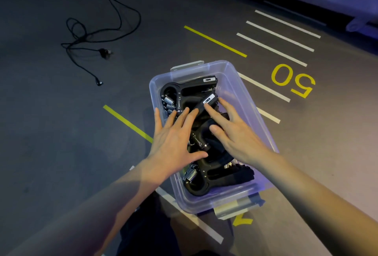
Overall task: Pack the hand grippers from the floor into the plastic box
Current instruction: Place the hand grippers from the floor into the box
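Head view: your left hand (173, 137) and right hand (231, 133), fingers straight, press flat on the hand grippers (196, 96) piled inside the plastic box (251, 100), probably settling them lower.

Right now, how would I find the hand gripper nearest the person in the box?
Find the clear plastic box on the dark floor beside the yellow "50". Look at its near end, below both hands. The nearest hand gripper lies there untouched, with a bare silver spring on its left and ridged black handles pointing right.

Bare forearms, dark trousers (147, 225)
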